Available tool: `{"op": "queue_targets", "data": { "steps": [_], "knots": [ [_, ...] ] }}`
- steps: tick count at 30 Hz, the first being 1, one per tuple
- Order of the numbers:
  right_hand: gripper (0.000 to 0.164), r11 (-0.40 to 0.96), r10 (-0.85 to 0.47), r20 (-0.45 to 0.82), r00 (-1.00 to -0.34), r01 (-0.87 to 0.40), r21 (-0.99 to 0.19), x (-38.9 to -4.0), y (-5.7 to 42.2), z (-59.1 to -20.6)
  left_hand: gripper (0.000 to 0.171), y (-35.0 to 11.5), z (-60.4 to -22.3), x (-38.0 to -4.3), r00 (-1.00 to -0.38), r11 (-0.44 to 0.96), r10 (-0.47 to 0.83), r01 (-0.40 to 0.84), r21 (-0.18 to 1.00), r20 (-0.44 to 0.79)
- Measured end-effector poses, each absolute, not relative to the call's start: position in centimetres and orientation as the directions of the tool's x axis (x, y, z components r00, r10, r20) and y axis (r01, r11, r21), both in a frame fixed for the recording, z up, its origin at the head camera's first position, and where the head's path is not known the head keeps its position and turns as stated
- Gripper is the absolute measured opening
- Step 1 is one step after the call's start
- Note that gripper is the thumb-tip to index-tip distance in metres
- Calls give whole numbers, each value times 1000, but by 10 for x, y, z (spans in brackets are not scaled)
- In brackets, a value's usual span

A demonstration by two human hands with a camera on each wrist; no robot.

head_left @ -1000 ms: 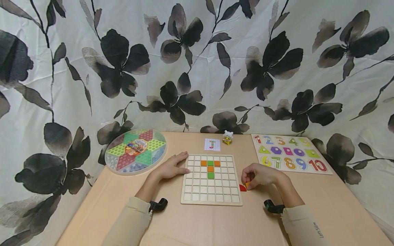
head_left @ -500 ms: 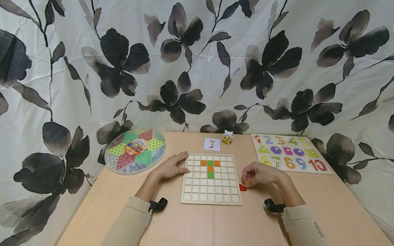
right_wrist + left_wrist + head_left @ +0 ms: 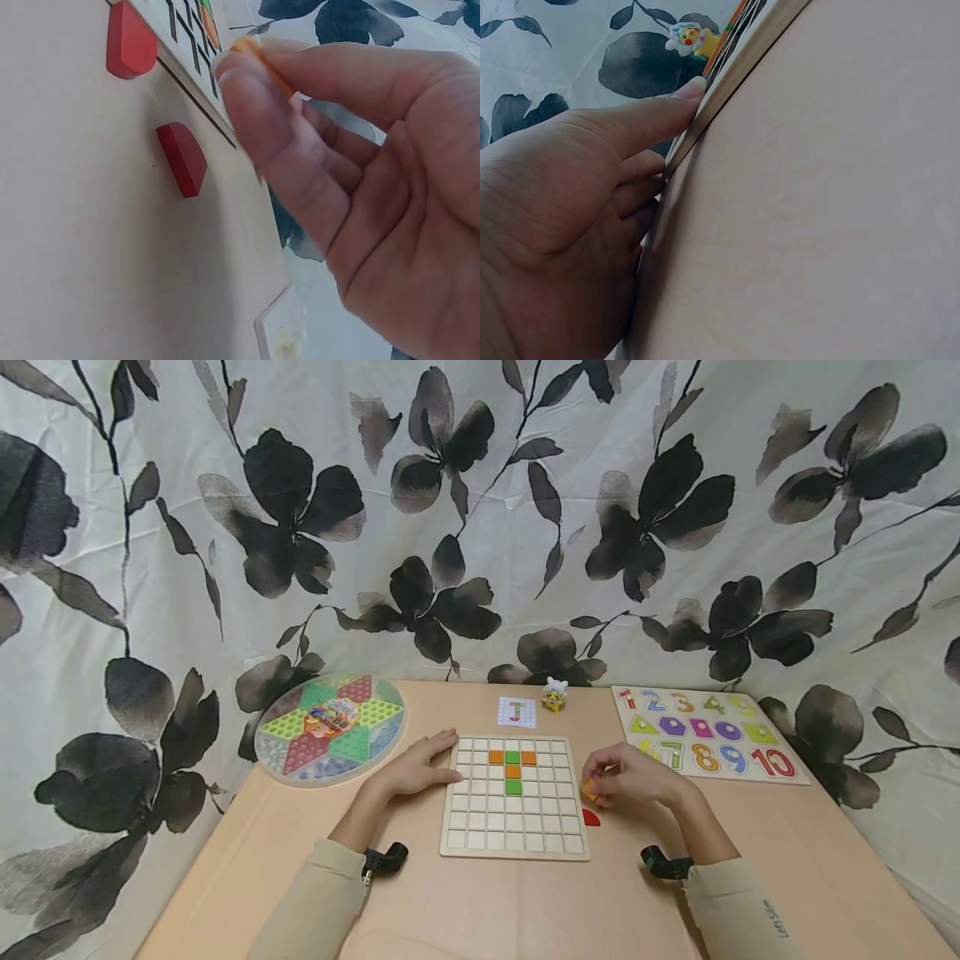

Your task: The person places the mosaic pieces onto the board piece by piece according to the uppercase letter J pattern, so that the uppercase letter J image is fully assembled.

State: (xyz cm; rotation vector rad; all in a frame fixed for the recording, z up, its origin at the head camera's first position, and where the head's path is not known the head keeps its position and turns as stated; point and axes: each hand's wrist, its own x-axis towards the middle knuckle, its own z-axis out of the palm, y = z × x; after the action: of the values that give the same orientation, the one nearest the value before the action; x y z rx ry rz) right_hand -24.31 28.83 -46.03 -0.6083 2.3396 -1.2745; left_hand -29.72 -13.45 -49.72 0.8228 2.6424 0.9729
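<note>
A white grid board [image 3: 480, 827] with a wooden rim lies flat on the table, several orange and green squares [image 3: 513, 787] set in its upper cells. My left hand [image 3: 411, 768] rests along its upper left edge, fingers extended, thumb touching the rim in the left wrist view. Just off the right edge, my right hand [image 3: 633, 774] pinches a small orange piece [image 3: 589, 789] between thumb and index finger, above the table. One red piece [image 3: 592, 817] with a curved side lies by the board. The right wrist view shows two red pieces, a nearer one [image 3: 182, 159] and another [image 3: 131, 41].
Behind the board lie a small pattern card [image 3: 517, 712] and a toy figure [image 3: 555, 694]. A round star-patterned game board [image 3: 330, 730] is at the left. A number and shape puzzle [image 3: 705, 727] sits at the back right, before a floral curtain [image 3: 480, 527].
My right hand has lifted and shifted slightly up and left with the orange piece, away from the red piece. My left hand stays in place.
</note>
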Motion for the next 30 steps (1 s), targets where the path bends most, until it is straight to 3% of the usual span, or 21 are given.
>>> {"op": "queue_targets", "data": {
  "steps": [5,13,21,30],
  "knots": [
    [10,451,-525,-114,-844,-162,-878,-242,286,-460,85,-134,-497,-297,-819,621,574,433,653,-2],
    [19,501,-423,-54,-905,-184,-845,-240,273,-458,85,-134,-497,-298,-823,624,569,427,655,-6],
    [21,490,-373,-27,-928,-172,-855,-241,262,-457,85,-135,-498,-298,-824,626,566,424,654,-7],
    [26,469,-397,53,-916,-253,-846,-243,249,-460,85,-135,-497,-297,-822,620,569,426,659,-4]
  ]
}}
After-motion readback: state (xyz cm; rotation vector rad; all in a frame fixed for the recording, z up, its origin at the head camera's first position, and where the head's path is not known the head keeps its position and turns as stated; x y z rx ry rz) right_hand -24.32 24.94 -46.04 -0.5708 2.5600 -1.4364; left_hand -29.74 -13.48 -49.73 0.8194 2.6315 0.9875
